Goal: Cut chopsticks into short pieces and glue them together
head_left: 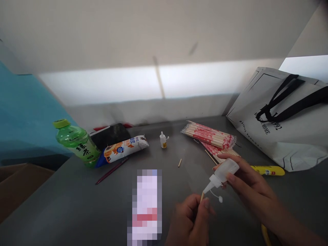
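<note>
My right hand point(249, 186) grips a small translucent squeeze bottle point(221, 175) with a white nozzle, tilted down to the left, its cap dangling on a thin tether. The nozzle tip touches the top of a short wooden stick point(202, 195) pinched upright in my left hand point(191, 218). Both hands are low over the grey table point(77, 205), near its front edge. Behind my right hand lie bundles of wooden sticks in red-printed wrappers point(208, 135).
A green tea bottle point(77, 141), a snack packet point(125, 148), a dark pouch point(110, 135), a red pen point(111, 171), a tiny glue bottle point(163, 140), a loose stick piece point(179, 162), a yellow tube point(269, 170), a white tote bag point(284, 119), and a blurred-out card point(146, 205).
</note>
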`<state>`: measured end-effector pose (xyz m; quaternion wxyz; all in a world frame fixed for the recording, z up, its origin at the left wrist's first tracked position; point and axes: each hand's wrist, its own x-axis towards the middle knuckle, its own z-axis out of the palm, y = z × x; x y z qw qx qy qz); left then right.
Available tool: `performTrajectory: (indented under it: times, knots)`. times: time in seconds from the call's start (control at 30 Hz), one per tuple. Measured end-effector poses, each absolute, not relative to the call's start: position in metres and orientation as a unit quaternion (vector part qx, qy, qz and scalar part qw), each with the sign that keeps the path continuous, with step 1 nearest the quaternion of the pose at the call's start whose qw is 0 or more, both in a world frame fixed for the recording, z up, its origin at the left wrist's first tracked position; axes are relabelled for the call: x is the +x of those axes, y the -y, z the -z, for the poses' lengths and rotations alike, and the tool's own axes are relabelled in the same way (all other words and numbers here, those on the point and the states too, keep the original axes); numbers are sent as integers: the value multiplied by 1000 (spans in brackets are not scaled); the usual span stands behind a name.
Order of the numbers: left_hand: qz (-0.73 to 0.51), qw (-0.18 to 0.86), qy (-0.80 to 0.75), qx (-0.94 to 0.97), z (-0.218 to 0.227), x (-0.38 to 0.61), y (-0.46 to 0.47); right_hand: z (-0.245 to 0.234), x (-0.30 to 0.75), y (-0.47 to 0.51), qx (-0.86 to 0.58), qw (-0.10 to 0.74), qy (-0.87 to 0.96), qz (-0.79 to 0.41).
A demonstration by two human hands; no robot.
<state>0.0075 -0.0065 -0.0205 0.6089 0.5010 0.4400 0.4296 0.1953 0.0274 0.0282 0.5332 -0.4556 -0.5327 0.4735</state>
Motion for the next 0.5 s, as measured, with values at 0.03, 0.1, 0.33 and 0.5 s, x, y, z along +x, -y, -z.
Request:
performTrajectory:
  times: [0.03, 0.1, 0.33, 0.5]
  knots:
    - [-430, 606, -438, 506, 21, 7, 6, -27, 195, -28, -456, 534, 531, -475]
    - [-425, 615, -430, 507, 20, 6, 6, -27, 195, -28, -452, 531, 533, -478]
    - [-419, 640, -406, 499, 17, -1, 11, -36, 189, -26, -453, 538, 513, -491]
    - [-414, 675, -389, 470, 16, 0, 12, -34, 187, -29, -417, 542, 455, -570]
